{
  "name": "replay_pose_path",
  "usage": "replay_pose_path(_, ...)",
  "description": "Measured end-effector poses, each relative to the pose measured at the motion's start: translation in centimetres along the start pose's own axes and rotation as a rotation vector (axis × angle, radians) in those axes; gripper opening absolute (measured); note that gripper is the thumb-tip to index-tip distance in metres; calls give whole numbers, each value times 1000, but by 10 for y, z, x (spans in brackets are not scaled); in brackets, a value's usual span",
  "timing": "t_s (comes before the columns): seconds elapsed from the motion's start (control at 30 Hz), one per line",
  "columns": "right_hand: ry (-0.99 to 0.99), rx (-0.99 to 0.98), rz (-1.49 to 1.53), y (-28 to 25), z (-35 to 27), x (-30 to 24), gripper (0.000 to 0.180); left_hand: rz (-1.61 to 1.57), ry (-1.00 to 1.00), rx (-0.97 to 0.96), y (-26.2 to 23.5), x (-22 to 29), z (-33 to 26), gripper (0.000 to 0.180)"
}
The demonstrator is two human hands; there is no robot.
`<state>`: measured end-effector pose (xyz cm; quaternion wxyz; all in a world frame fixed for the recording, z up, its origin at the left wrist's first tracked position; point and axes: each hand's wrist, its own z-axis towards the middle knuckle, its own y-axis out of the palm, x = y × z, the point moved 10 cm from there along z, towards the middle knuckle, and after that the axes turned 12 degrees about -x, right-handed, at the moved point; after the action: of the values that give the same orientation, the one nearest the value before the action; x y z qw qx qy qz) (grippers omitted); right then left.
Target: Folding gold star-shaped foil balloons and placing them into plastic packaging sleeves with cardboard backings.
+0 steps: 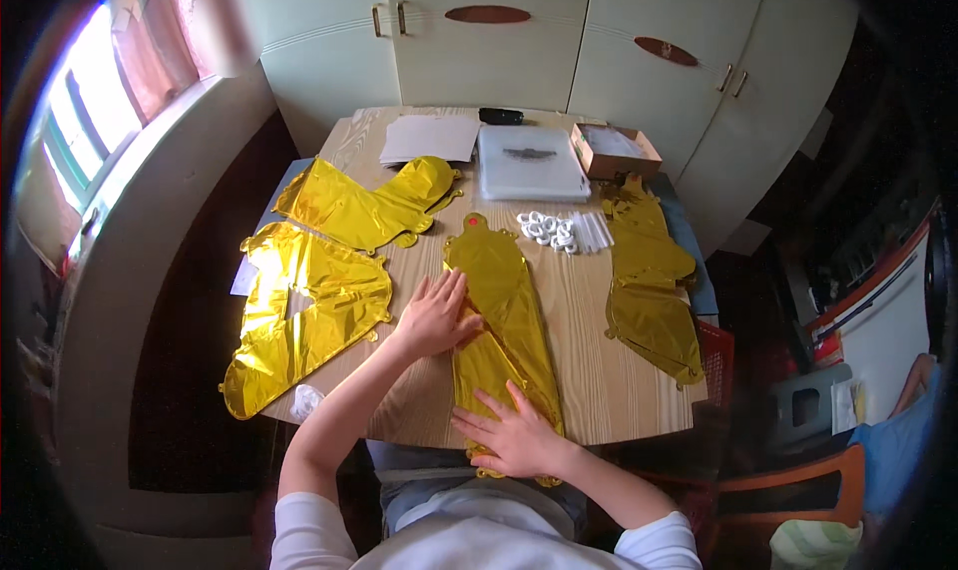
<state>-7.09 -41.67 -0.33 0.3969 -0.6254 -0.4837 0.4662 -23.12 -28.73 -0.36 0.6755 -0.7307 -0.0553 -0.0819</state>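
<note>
A long flat gold foil balloon (496,281) lies lengthwise down the middle of the wooden table (589,350). My left hand (436,315) lies flat on its left edge near the middle, fingers spread. Palm down, my right hand (516,432) presses the balloon's near end at the table's front edge. Neither hand grips anything.
More flat gold foil balloons lie at the left (304,310), back left (374,203) and right (649,281). White plastic rings and straws (564,231), a clear packet stack (531,163), white paper (429,138), a cardboard box (616,151) and a black object (500,116) sit at the far end.
</note>
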Motion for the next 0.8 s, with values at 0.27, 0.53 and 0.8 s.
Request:
replay_pose_path(0.27, -91, 180, 139, -22, -44, -17, 66, 81, -6, -64, 6, 1, -3, 99)
replay_pose_path(0.53, 10, 570, -60, 2, -135, -2, 34, 109, 54, -30, 4, -6, 7, 98)
replay_pose_path(0.8, 54, 639, -142, -8, -127, 1, 17, 107, 40, -80, 5, -6, 7, 99)
